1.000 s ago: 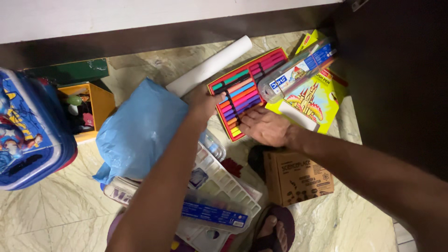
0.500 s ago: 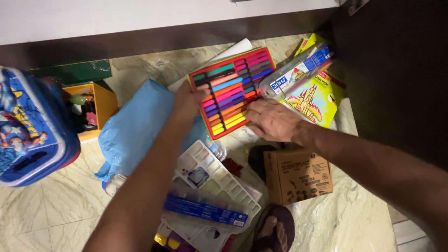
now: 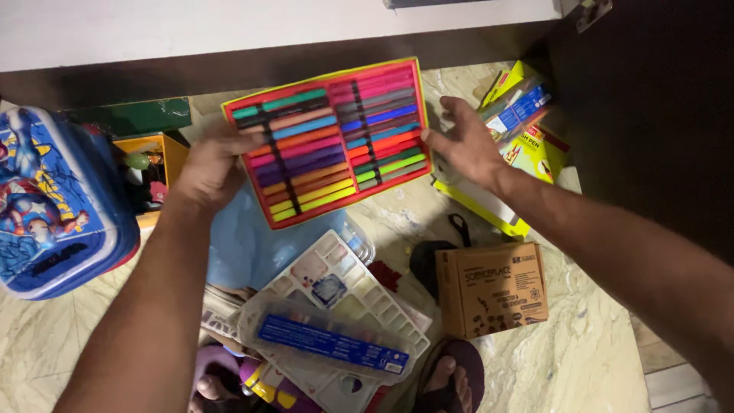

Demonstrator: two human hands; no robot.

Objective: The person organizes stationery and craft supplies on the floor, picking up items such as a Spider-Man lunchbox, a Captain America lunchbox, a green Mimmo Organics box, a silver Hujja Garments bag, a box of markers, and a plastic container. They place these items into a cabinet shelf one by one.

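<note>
I hold a flat red tray of coloured felt-tip pens [image 3: 329,138] up in front of me, tilted, with two rows of several pens. My left hand [image 3: 208,164] grips its left edge. My right hand [image 3: 465,141] is at its right edge with fingers spread, touching the rim. Below the tray lies a blue plastic bag [image 3: 248,248] on the floor, partly hidden by my left arm.
A blue cartoon-printed case [image 3: 50,206] stands at left beside an orange box [image 3: 157,164]. A white paint palette [image 3: 344,287] and a clear pen pouch [image 3: 325,340] lie below. A brown cardboard box [image 3: 493,289], a yellow pen pack [image 3: 527,141] and a sandalled foot [image 3: 447,378] are at right.
The pen tray has been lifted off the floor, moving up and left toward me. My left hand shifted left with it; my right hand rose to its right edge.
</note>
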